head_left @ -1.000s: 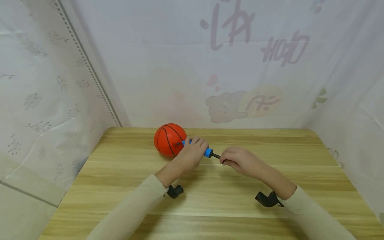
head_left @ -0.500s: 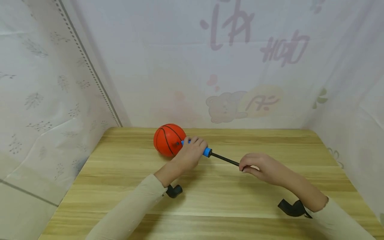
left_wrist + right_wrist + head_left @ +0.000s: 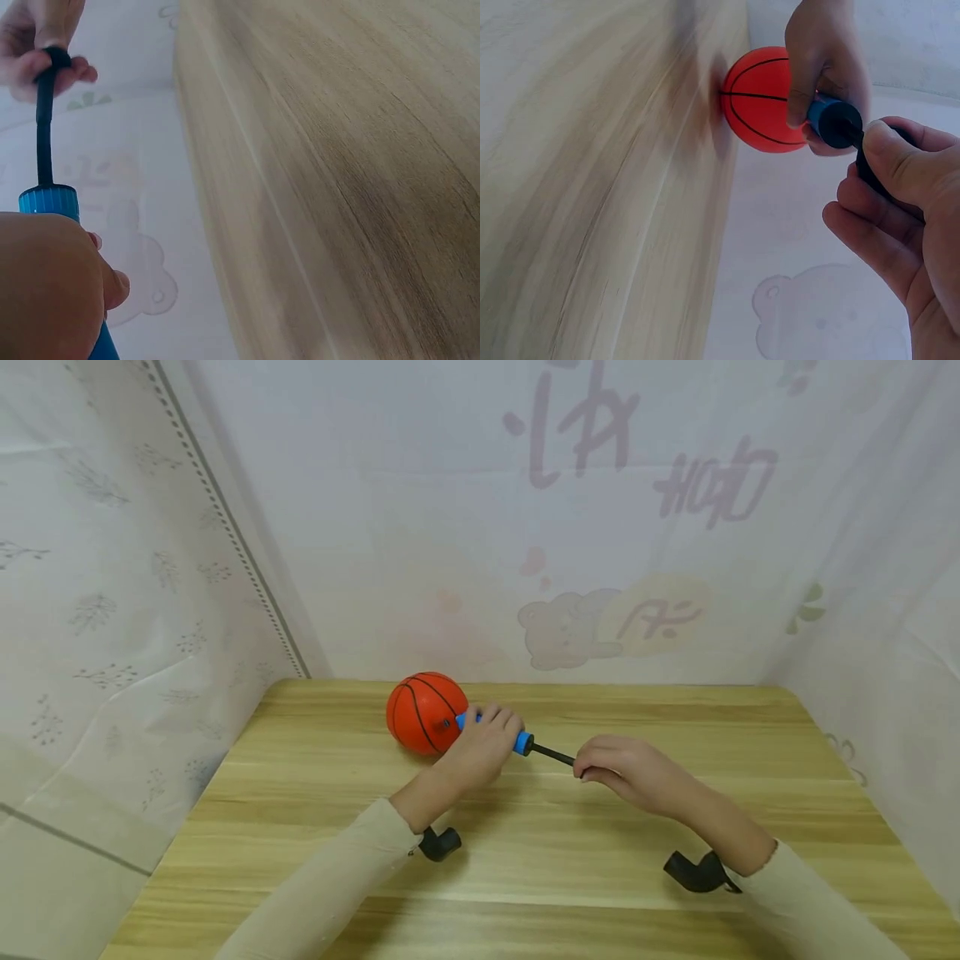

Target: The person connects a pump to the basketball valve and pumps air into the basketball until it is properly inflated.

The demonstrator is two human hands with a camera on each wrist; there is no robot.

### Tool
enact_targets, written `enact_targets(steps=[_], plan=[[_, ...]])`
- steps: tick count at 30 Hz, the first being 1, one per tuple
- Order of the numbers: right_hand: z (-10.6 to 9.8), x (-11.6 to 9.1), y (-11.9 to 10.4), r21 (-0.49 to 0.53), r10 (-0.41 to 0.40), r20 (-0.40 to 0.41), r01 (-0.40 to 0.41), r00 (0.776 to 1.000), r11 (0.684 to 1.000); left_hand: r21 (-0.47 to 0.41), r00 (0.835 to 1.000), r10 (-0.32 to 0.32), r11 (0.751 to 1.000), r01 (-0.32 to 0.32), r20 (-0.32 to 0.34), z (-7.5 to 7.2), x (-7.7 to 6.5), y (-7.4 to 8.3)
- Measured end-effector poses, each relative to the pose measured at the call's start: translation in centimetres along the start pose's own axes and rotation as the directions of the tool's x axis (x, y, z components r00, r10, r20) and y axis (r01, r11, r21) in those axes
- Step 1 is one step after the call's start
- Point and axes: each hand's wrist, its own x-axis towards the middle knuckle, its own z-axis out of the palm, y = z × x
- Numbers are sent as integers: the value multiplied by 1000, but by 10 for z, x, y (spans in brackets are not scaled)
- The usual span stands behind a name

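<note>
An orange-red basketball (image 3: 420,713) with black lines rests on the table toward the back. Its right side faces the tip of a blue hand pump (image 3: 522,743). My left hand (image 3: 483,747) wraps round the pump's blue barrel, hiding most of it. A black rod (image 3: 553,754) sticks out of the barrel toward the right. At its outer end my right hand (image 3: 626,768) grips the black handle (image 3: 877,176), thumb on top in the right wrist view. The left wrist view shows the blue ribbed cap (image 3: 49,201) with the rod partly drawn out.
The wood-grain table (image 3: 450,918) extends on all sides of the hands. Behind it hangs a pale printed cloth (image 3: 420,527), with more cloth at the left and right. A black camera mount sits under each wrist (image 3: 442,843).
My right hand first moved away to the right, drawing the rod far out, then came partway back toward the barrel. The left hand and the basketball have stayed nearly still.
</note>
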Motion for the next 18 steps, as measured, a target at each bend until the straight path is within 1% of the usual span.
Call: enact_targets(steps=[3,6,11,15,18], plan=[[5,8,4,8,4,7,-4,1000,1000,2,1000,-11,1000,11,6,0,2,2],[12,15,7,-8,9,12,-9,1000,1000,8,1000,-18,1000,18,16,0,3,5],[21,23,9,-32,7,15,-7,1000,999,2,999,-4,1000,4,32,1,4,7],[23,28,7,-36,21,21,-20,1000,999,10,1000,1,1000,-1,19,1,4,5],[22,27,5,-36,43,36,-42,998,998,9,1000,13,1000,-13,14,1,3,4]])
